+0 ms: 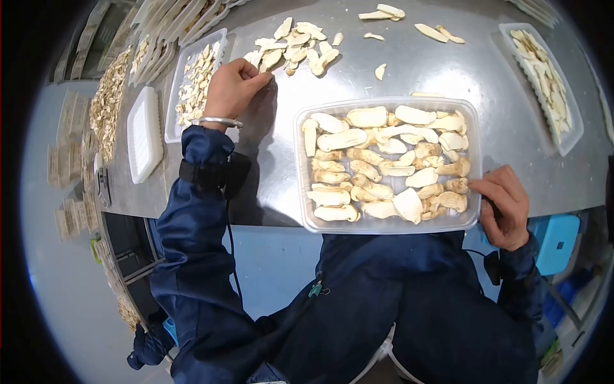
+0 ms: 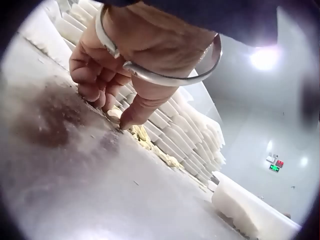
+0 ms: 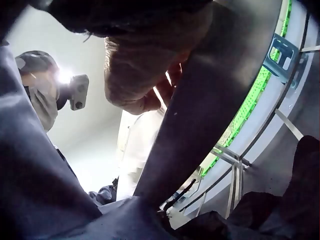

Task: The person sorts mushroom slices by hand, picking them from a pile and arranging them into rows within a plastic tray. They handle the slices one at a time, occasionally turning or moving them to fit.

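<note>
Fingers and thumb of my left hand (image 1: 233,89) come together low over the steel table, at the left end of a loose pile of mushroom slices (image 1: 297,48). In the left wrist view, a pale mushroom slice (image 2: 114,114) shows between the left thumb and fingertips. A clear plastic tray (image 1: 390,228) lies at the table's front edge, holding rows of halved mushrooms (image 1: 368,157). With curled fingers, my right hand (image 1: 508,205) holds the tray's right rim. The right wrist view shows that hand (image 3: 145,75) mostly in shadow, its fingertips partly hidden behind the table edge.
Another tray of slices (image 1: 174,131) stands left of my left hand, beside an upside-down white tray (image 1: 145,134). A filled tray (image 1: 569,144) sits at far right. Loose slices (image 1: 432,32) lie toward the back. Stacked trays (image 1: 185,19) fill the back left.
</note>
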Demonstrator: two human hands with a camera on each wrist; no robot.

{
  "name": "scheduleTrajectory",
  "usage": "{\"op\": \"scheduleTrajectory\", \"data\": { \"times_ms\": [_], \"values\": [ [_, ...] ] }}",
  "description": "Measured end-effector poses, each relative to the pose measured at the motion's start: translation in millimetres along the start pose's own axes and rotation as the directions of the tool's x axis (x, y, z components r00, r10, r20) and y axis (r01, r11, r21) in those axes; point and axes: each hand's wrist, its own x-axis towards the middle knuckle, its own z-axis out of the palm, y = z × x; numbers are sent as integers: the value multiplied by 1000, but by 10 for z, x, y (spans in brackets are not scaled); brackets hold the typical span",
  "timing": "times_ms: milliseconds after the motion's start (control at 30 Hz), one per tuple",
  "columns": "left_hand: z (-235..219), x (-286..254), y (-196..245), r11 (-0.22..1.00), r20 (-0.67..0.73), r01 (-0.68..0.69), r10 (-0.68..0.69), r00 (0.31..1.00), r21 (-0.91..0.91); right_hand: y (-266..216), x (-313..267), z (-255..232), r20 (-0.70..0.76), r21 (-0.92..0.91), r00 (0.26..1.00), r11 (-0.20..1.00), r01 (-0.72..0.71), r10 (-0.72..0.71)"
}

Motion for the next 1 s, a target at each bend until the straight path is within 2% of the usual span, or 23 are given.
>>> {"op": "scheduleTrajectory", "data": {
  "times_ms": [67, 167, 300, 367, 433, 567, 700, 733, 800, 900, 967, 1000],
  "values": [
    [-21, -31, -112, 995, 17, -12, 14, 1000, -102, 1, -5, 10, -12, 4, 1000, 1000, 4, -4],
    [-126, -158, -174, 923, 110, 96, -58, 992, -372, 4, -3, 18, -18, 4, 1000, 1000, 10, -10],
    [-298, -700, 246, 889, 192, 87, 2, 981, -451, 4, -20, 23, -17, 16, 1000, 1000, -5, 5],
    [-375, -1027, 687, 968, 229, -70, 127, 965, -243, -1, -14, 28, -19, 10, 1000, 1000, 0, 0],
    [-338, -1185, 932, 969, 243, -174, 214, 946, -176, 3, -8, 29, -15, 7, 1000, 1000, 7, -7],
    [-220, -1229, 1055, 923, 292, -384, 376, 879, -32, -3, -2, 20, -13, 1, 1000, 1000, 11, -11],
    [-252, -1232, 1038, 928, 404, -373, 337, 850, 11, -8, -9, 27, -22, 9, 1000, 1000, 6, -5],
    [-263, -1224, 1005, 921, 403, -387, 369, 837, -40, -10, -7, 30, -20, 5, 1000, 1000, 5, -5],
    [-295, -1163, 914, 901, 395, -410, 430, 812, -139, -13, -1, 29, -16, -3, 1000, 1000, 7, -7],
    [-470, -821, 672, 981, 289, -188, 193, 938, -44, -17, 0, 32, -20, 0, 1000, 1000, 7, -7],
    [-445, -447, 310, 991, -22, -133, 133, 991, -27, -15, 2, 28, -18, 8, 1000, 1000, 10, -10],
    [-405, -268, 113, 989, -42, -147, 146, 988, -17, -8, 3, 24, -19, 9, 1000, 1000, 11, -11]
  ]
}}
